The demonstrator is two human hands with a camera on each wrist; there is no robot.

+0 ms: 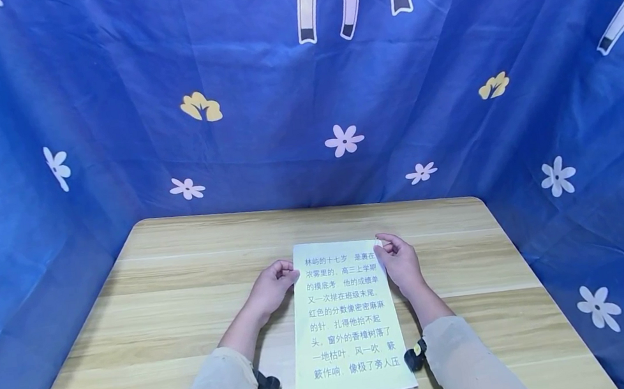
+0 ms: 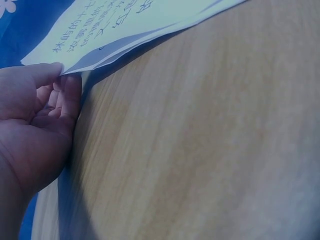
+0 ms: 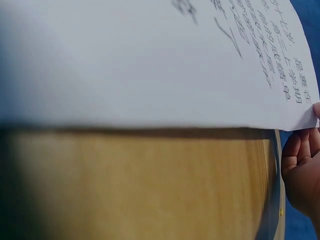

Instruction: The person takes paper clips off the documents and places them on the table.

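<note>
Paper (image 1: 349,318), printed with rows of dark Chinese characters, lies above the middle of the near half of a wooden table (image 1: 186,305), its long sides running away from the person. Left hand (image 1: 270,287): the thumb lies on the printed face near the far left corner and the fingers curl beneath, so that the edge is pinched between them with little gap. In the left wrist view, more than one sheet shows along this side, the layers slightly parted, with shadow between the lowest edge and the wood. Right hand (image 1: 403,267): the far right corner is pinched likewise, thumb above and bent fingers below; part of this hand falls outside the right wrist view. Whether the near edge of the paper touches the table cannot be told. Both forearms reach in from the near side, one on either side of the paper, in a pale left sleeve (image 1: 212,385) and a pale right sleeve (image 1: 465,353), each with a small black device at the wrist. Behind the table hangs a blue curtain (image 1: 271,141) patterned with white flowers, yellow plants and the legs of pale animals.
</note>
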